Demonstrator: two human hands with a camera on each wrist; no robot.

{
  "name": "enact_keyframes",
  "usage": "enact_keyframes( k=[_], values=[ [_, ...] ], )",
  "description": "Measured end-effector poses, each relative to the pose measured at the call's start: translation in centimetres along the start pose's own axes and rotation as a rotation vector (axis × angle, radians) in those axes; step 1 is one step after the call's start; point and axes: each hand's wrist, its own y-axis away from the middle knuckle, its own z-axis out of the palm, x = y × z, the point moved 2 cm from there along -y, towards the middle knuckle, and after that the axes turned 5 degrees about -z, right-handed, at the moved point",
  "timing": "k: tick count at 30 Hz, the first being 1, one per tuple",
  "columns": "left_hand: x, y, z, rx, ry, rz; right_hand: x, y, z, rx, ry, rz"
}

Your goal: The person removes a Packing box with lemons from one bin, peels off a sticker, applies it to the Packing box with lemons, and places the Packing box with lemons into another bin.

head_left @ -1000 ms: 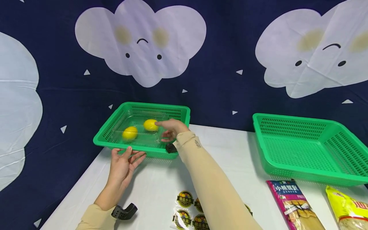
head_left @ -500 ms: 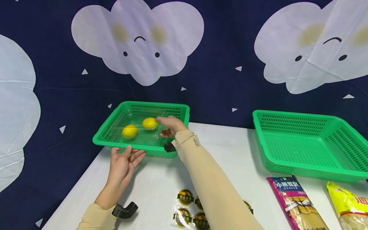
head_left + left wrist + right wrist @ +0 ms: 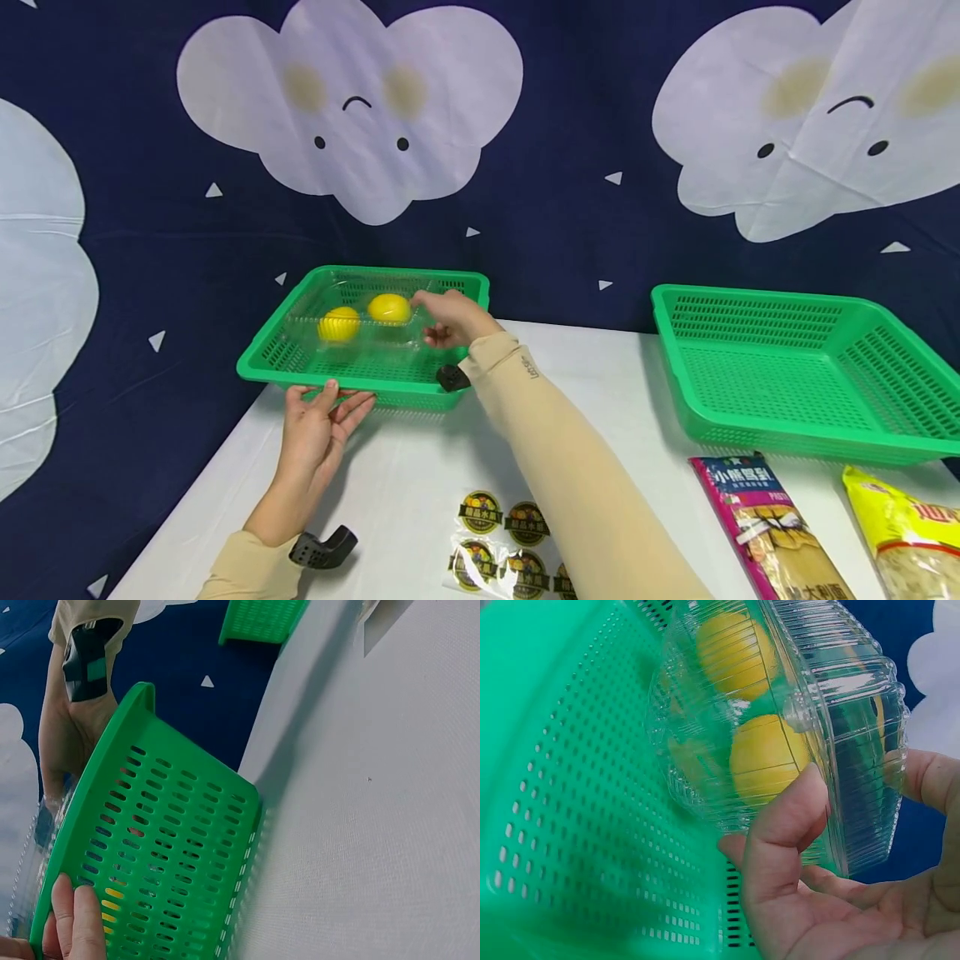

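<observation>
My right hand grips a clear plastic clamshell box at its right end, with thumb and fingers on opposite sides of it. Inside the box are two yellow lemons, side by side. The box is raised and tilted within a green perforated basket, its far edge near the back rim. My left hand holds the basket's front rim. The left wrist view shows fingers against the outer wall and the thumb at the rim.
A second green basket stands at the right. In front of it lie a pasta packet and a yellow food bag. A sheet of round stickers lies at the front centre, partly under the right arm. A dark cloud-print curtain hangs behind.
The clamshell box with the lemons has risen and tilted up inside the basket, with my right hand moving slightly up. My left hand keeps its hold on the rim.
</observation>
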Motion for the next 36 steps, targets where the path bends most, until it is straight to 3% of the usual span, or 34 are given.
enact_keyframes(
  k=[14, 29, 36],
  values=[
    [0.3, 0.1, -0.5, 0.005, 0.043, -0.018, -2.1, 2.4, -3.5, 0.000, -0.007, -0.048],
    [0.1, -0.4, -0.1, 0.000, 0.053, -0.016, -2.4, 6.7, -9.8, 0.053, 0.060, -0.136],
    [0.1, -0.4, -0.1, 0.002, 0.059, -0.019, -1.9, 9.1, -13.4, 0.071, 0.100, -0.121]
  ],
)
